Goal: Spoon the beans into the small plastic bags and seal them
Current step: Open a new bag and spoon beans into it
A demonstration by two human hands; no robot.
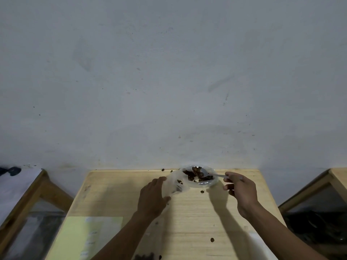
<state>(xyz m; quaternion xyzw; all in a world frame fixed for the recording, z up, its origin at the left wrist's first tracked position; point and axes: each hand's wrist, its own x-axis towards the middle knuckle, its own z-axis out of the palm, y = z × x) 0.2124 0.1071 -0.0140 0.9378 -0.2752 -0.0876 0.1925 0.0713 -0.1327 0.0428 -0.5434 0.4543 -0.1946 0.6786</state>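
Observation:
A clear bowl (211, 182) of dark brown beans sits at the far edge of the wooden table (187, 218). My right hand (242, 190) grips the handle of a metal spoon (210, 175). Its scoop, loaded with beans, hovers over the bowl. My left hand (153, 196) holds a small clear plastic bag (175, 184) open just left of the bowl, with a few beans inside it. More beans lie in a dark heap (144, 257) at the near table edge, partly cut off by the frame.
Loose beans (212, 240) are scattered on the tabletop. A yellow-green sheet (75, 239) with clear bags on it lies at the near left. A grey wall rises right behind the table. Wooden-framed furniture (22, 207) stands on either side.

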